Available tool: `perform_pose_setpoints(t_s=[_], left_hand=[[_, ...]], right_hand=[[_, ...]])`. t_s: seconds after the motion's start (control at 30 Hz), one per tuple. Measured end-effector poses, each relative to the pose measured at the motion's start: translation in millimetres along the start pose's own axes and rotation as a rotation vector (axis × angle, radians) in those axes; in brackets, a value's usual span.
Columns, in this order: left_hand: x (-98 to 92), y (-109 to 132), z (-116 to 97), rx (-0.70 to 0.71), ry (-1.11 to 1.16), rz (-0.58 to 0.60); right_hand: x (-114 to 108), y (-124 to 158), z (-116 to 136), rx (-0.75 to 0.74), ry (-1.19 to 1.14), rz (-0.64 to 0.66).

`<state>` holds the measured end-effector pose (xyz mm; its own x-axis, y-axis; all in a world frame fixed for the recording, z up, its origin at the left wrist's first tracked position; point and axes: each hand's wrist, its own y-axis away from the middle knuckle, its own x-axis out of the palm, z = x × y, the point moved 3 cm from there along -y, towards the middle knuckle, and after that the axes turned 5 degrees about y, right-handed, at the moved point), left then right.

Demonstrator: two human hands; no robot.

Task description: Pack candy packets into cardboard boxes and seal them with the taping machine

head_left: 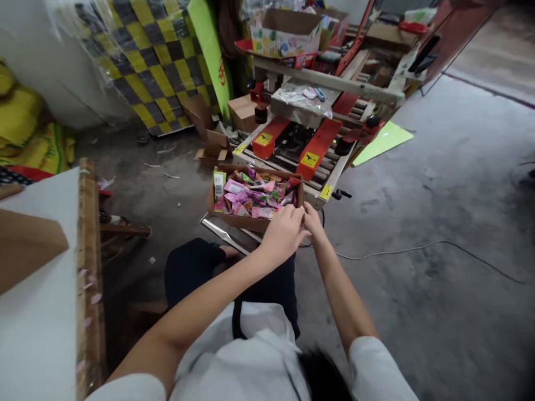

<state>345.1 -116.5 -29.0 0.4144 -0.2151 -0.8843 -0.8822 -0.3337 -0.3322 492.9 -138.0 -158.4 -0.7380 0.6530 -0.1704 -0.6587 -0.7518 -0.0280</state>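
A shallow brown cardboard box (242, 221) stands in front of me, filled with small pink, purple and green wrapped packets (251, 195). At its near right corner my two hands meet. My left hand (284, 231) reaches across with bent fingers closed on the corner's edge, its back towards me. My right hand (313, 221) is closed around the same corner from the right side, close against the left fingertips. The fingers partly hide that corner and each other. A green packet with a barcode (219, 185) stands upright at the box's left end.
Just beyond the box is a carton-sealing machine (292, 142) with red guides and rollers; a printed open carton (288, 36) sits on top. A white-topped table (37, 334) with a wooden edge is at left. A cable (401, 246) crosses the floor. Wrapped yellow-black stacks (146, 61) stand behind.
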Motion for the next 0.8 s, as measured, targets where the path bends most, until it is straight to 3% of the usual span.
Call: perform_pose_setpoints(t_s=[0.07,0.13,0.2,0.23,0.3,0.37,0.47,0.6,0.7,0.8], left_hand=[[-35.7,29,27,0.154,0.022,-0.295],[-77.3,52,74,0.229,-0.040,-0.547],[-107.3,58,136,0.069,-0.029,-0.633],[-114.1,54,166,-0.012,0.035,-0.604],[-108.9,34,210,-0.065,0.130,-0.334],[-93.1,11,226,0.012,0.155,-0.037],[-74.8,-13,210,0.205,0.054,0.258],[-55.4,-28,182,0.360,-0.060,0.525],[-32.0,-30,182,0.368,-0.089,0.623],[-11.6,-29,189,0.352,-0.102,0.644]], right_hand=[[-8,6,3,0.046,-0.106,-0.064],[-17,10,16,0.066,-0.257,-0.074],[-22,7,36,0.025,-0.345,-0.004],[-24,3,48,-0.017,-0.337,0.054],[-22,-8,70,-0.095,-0.249,0.195],[-16,-19,87,-0.139,-0.096,0.326],[-1,-31,104,-0.199,0.245,0.464],[19,-35,115,-0.253,0.706,0.573],[33,-36,117,-0.256,0.970,0.596],[46,-38,115,-0.239,1.193,0.631]])
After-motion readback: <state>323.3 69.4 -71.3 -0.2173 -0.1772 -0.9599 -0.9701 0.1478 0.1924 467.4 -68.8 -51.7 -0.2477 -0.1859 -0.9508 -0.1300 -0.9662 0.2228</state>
